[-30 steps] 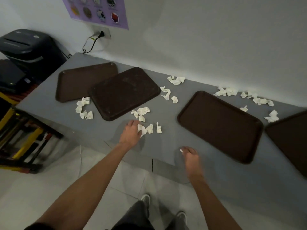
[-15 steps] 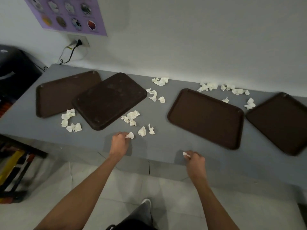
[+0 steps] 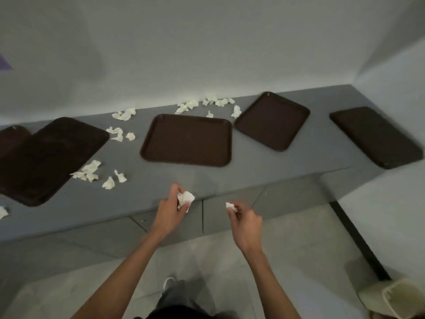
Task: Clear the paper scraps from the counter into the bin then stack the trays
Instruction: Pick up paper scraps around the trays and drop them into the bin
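My left hand (image 3: pixel 171 209) holds a crumpled white paper scrap (image 3: pixel 185 198) at the front edge of the grey counter (image 3: pixel 207 178). My right hand (image 3: pixel 246 218) pinches a smaller scrap (image 3: pixel 230 206) just off that edge. Several scraps (image 3: pixel 96 172) lie left of my hands, more (image 3: pixel 119 133) further back, and a row (image 3: pixel 207 104) runs along the wall. Brown trays lie flat on the counter: one at the middle (image 3: pixel 187 140), one to its right (image 3: pixel 272 120), one at the far right (image 3: pixel 374 137), and two overlapping at the left (image 3: pixel 46 157).
A beige bin (image 3: pixel 395 298) with a liner stands on the floor at the lower right corner. A white wall runs behind the counter and meets a side wall at the right. My feet and the tiled floor show below the counter.
The view has swung right, bringing the far-right tray and the bin into sight. Both hands lifted off the counter and came toward me, each holding a scrap.
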The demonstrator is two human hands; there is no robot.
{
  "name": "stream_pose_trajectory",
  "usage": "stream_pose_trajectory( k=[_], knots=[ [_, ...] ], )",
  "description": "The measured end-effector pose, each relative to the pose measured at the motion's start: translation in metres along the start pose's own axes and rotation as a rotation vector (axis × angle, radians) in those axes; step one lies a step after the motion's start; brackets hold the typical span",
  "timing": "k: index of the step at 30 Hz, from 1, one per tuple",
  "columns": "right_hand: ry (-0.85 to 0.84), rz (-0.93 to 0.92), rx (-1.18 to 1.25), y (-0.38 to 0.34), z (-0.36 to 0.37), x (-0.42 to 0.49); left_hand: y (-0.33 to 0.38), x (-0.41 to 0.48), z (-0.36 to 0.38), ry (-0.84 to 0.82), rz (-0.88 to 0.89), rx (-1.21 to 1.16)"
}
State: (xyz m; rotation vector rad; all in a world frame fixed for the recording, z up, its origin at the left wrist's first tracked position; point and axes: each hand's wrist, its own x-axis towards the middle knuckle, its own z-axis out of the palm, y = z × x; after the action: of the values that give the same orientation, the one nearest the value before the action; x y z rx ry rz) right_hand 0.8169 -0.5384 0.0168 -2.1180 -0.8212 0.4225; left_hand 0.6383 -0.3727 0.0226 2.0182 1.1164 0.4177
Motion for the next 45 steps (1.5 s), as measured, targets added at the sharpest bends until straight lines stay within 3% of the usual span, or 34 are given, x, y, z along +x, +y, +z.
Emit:
stream_pose_trajectory(
  k=[4, 15, 25, 32, 38, 45],
  knots=[
    [0.098, 0.065, 0.021, 0.054, -0.078, -0.026, 0.066, -0.017, 0.088, -0.164, 0.168, 0.028],
    [0.411, 0.356, 0.054, 0.204, -0.264, -0.094, 0.252, -0.053, 0.301, -0.539, 0.388, 0.122],
    [0.642, 0.657, 0.101, 0.337, -0.397, -0.108, 0.376, -0.054, 0.503, -0.737, 0.643, 0.189],
    [0.681, 0.845, 0.116, 0.43, -0.483, -0.104, 0.448, -0.06, 0.639, -0.886, 0.666, 0.165],
    [0.681, 0.928, 0.123, 0.514, -0.535, -0.098, 0.498, -0.072, 0.727, -0.992, 0.57, 0.185],
    [0.622, 0.959, 0.199, 0.64, -0.574, -0.09, 0.514, -0.088, 0.841, -1.003, 0.421, 0.21]
  ],
)
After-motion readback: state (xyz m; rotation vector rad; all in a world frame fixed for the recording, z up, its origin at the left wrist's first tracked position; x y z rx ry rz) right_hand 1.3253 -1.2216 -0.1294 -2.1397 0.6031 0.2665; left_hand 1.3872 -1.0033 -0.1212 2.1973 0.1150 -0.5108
